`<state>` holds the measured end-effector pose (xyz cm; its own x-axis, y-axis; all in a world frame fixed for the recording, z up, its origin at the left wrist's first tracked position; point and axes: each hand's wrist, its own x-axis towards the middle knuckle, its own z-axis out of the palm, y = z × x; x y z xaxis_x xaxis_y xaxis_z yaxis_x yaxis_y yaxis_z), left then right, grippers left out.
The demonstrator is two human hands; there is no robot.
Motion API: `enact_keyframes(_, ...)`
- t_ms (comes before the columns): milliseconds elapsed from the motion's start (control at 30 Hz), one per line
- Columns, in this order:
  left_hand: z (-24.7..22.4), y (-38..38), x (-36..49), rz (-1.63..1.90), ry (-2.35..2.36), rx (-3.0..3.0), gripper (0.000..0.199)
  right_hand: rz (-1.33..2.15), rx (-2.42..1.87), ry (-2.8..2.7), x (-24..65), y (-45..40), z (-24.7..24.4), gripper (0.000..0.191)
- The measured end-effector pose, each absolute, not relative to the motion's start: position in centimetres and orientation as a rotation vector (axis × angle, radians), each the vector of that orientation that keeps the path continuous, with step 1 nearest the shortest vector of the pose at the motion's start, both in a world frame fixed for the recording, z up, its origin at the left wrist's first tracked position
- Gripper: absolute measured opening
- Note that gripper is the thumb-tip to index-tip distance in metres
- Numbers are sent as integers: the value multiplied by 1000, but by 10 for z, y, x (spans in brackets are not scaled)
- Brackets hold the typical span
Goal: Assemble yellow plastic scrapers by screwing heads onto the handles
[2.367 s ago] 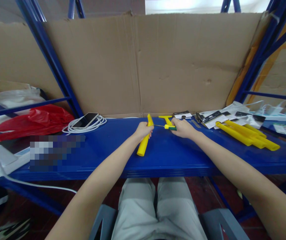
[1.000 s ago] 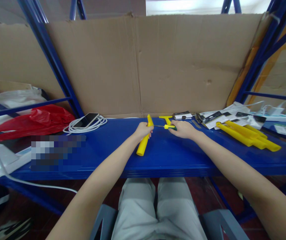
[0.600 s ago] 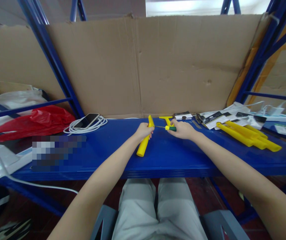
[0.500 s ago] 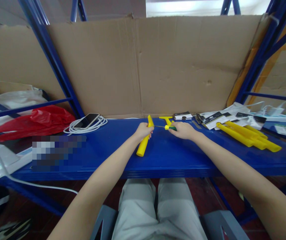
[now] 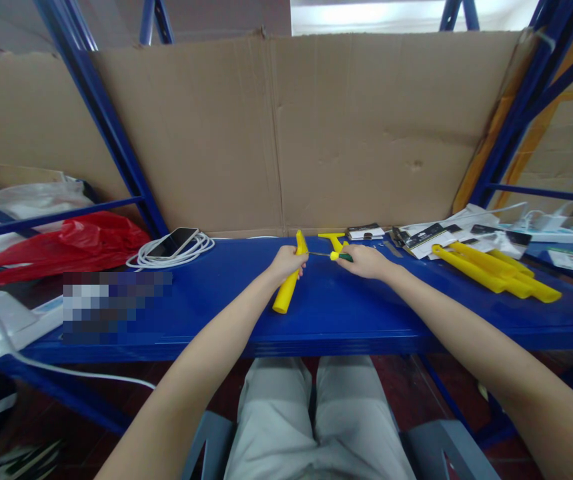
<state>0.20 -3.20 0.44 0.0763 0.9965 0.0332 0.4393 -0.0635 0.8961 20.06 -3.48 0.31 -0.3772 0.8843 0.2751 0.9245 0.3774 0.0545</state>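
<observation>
My left hand is closed around a yellow handle that tilts over the blue shelf, its wide end toward me. In my right hand is a screwdriver with a green and yellow grip. Its thin shaft points left and reaches the yellow handle beside my left fingers; the exact contact of the tip is too small to tell. Behind my right hand lies a yellow T-shaped piece, partly hidden by it, close to a small black and white package.
Several yellow handles and packaging lie on the right of the blue tabletop. On the left are a phone on a coiled white cable, a red bag and a power strip. Cardboard stands behind.
</observation>
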Motion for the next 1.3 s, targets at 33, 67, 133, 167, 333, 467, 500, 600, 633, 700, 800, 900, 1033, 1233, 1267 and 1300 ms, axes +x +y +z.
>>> enact_keyframes(33,4,-31,2,942,1460,1607,17,-305,-1603,-2439,201,-34,3,30)
enact_keyframes(67,4,-31,2,941,1459,1605,16,-317,-1584,-2440,201,-33,2,28)
enact_keyframes(133,4,-31,1,944,1459,1601,16,-328,-1569,-2433,201,-32,0,28)
enact_keyframes(167,4,-31,1,948,1461,1600,15,-326,-1577,-2426,202,-32,0,29)
enact_keyframes(333,4,-29,0,977,1464,1575,14,-277,-1634,-2380,208,-29,1,30)
enact_keyframes(467,4,-29,-1,979,1465,1585,16,-121,-1510,-2444,214,-25,2,27)
enact_keyframes(500,4,-30,0,975,1463,1592,17,-62,-1461,-2472,214,-25,3,26)
enact_keyframes(600,5,-32,1,969,1454,1609,17,94,-1356,-2530,212,-24,2,23)
enact_keyframes(633,6,-33,2,970,1450,1612,16,126,-1338,-2538,210,-25,2,22)
enact_keyframes(700,6,-34,4,968,1439,1615,16,176,-1294,-2545,207,-25,0,21)
enact_keyframes(800,7,-35,7,952,1397,1622,16,237,-1196,-2517,200,-25,-3,23)
enact_keyframes(900,8,-38,11,937,1342,1649,17,222,-1155,-2387,193,-24,-7,23)
enact_keyframes(1033,9,-43,17,921,1278,1676,18,146,-1161,-2227,184,-22,-9,16)
enact_keyframes(1233,9,-47,22,885,1264,1702,18,117,-1155,-2167,181,-19,-10,6)
enact_keyframes(1267,9,-47,22,889,1261,1702,18,122,-1151,-2170,181,-19,-10,6)
enact_keyframes(1300,9,-48,22,894,1255,1700,18,125,-1151,-2171,181,-19,-10,6)
